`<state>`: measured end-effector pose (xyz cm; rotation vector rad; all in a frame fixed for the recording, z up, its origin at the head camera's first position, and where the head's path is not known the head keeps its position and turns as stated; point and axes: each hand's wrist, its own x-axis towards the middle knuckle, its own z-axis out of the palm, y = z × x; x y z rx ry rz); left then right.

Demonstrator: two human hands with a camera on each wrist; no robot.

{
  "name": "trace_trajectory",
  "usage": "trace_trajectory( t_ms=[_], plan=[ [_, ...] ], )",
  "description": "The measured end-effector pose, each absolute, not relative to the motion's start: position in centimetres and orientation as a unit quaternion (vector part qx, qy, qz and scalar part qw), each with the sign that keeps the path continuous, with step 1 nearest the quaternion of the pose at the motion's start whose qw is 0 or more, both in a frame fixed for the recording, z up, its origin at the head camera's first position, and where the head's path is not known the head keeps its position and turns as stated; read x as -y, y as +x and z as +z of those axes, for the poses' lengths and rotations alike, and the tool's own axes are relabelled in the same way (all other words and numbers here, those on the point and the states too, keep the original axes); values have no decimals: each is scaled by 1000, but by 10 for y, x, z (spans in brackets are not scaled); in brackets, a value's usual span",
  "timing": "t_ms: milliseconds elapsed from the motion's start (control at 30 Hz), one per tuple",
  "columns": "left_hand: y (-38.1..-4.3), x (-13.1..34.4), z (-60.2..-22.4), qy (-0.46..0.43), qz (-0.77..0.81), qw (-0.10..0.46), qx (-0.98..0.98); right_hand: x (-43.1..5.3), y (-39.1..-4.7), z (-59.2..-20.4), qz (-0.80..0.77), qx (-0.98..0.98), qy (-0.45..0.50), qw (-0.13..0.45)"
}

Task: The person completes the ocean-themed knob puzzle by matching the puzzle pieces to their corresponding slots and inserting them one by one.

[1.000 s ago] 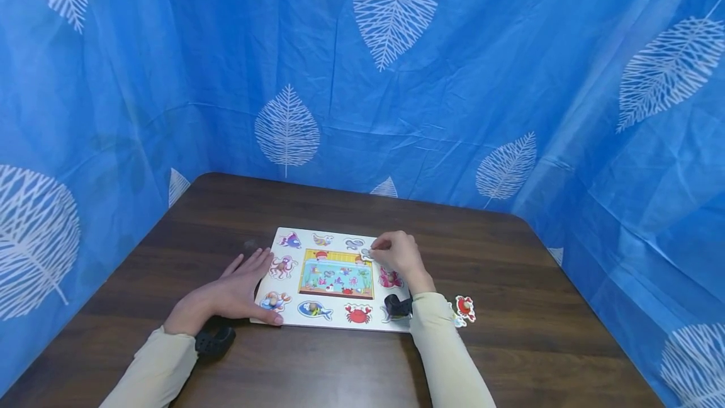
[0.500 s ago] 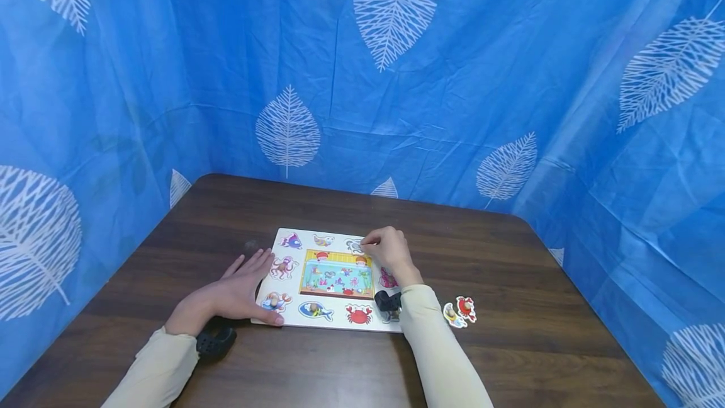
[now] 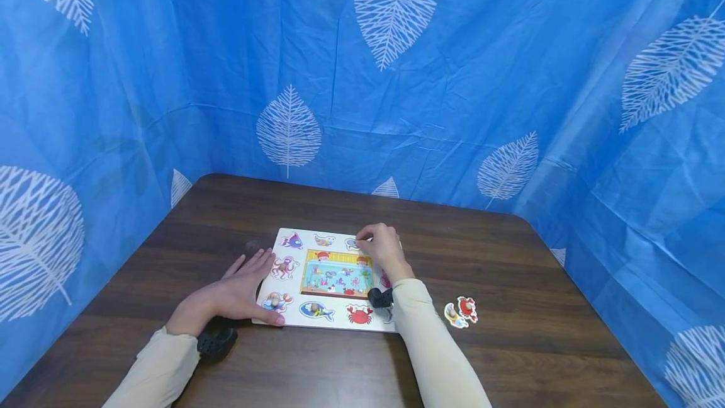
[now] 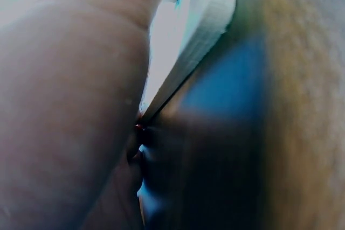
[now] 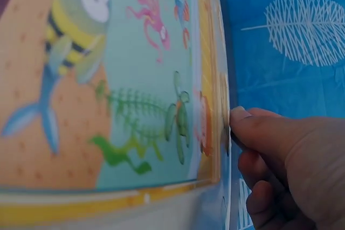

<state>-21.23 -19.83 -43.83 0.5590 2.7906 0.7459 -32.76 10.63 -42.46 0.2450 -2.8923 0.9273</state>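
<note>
The board lies flat on the dark desk, sea creatures ringing its aquarium picture. The left hand is spread at its left side, thumb over the near corner. The right hand pinches a grey piece at the far edge, right of the middle; whether it sits in its recess cannot be told. A crab piece and a yellow piece lie together right of the board.
</note>
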Motion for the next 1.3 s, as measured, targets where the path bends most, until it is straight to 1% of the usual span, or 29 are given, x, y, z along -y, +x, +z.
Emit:
trace_trajectory(
  t_ms=[400,667,1067,1300],
  plan=[
    [-215,199,-440,188,252,101,-944,-101,-327,-424,274,957,76,53],
    [-217,200,-443,188,250,99,-945,-96,-328,-424,273,960,56,37],
    [-220,201,-440,192,252,99,-943,-93,-331,-422,267,961,54,41],
    [-220,202,-441,194,252,102,-943,-96,-329,-426,288,956,49,31]
  ],
)
